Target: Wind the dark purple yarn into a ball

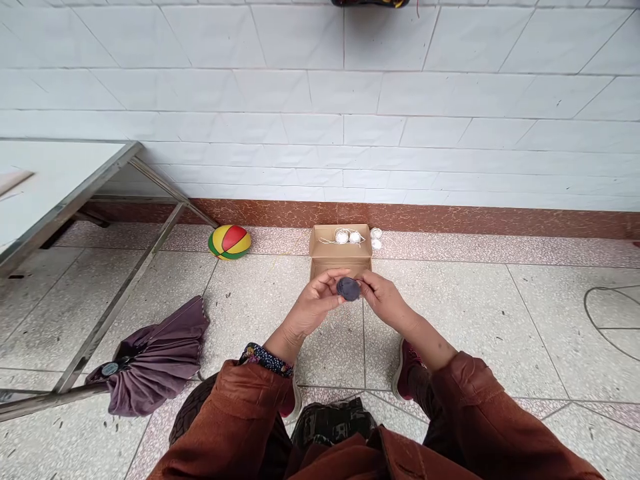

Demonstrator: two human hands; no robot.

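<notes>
Mid-frame, below the box [341, 251], the left hand [311, 305] clasps a dark ball [348, 289] while the right hand [387, 298], fingertips together, touches its edge.

The dark ball [349, 289] is partly covered by the fingers of the left hand [316, 300]; whether the right hand [385, 297] pinches a thread, I cannot tell. At twelve o'clock from them, the hands hide the near edge of the cardboard box [341, 251]; higher, a dark object [371, 3] is mostly cut off. At ten, the table [60, 167] leaves my view; at three, a wire ring [620, 328] also. At eight, the umbrella's disc [109, 369] is too small to read.
</notes>
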